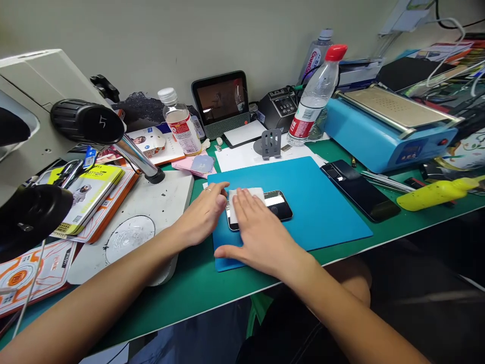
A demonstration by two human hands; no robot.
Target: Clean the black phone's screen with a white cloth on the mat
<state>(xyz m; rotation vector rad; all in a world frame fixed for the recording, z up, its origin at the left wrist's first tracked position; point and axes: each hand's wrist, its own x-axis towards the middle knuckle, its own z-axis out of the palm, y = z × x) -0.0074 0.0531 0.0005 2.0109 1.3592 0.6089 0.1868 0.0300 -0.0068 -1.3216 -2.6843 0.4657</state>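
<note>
A smartphone [284,208] lies flat on the blue mat [303,182], its screen dark with a white reflection. Across its left part is spread a white wipe [254,193]. My right hand [261,232] presses flat on the wipe, fingers stretched out together and thumb out to the side over the mat. At the phone's left end, my left hand [204,210] is loosely bent with thumb and forefinger apart, holding nothing that shows. Whether it touches the phone's edge I cannot tell. The wipe and my right hand hide the phone's left half.
Right of the mat lie a second dark phone [359,189], tweezers [386,181] and a yellow squeeze bottle [435,194]. Behind stand a blue heating plate machine [379,134], a red-capped bottle [312,101], a smart display [222,101] and a small bottle [182,124]. A microscope stand [166,192] is at left.
</note>
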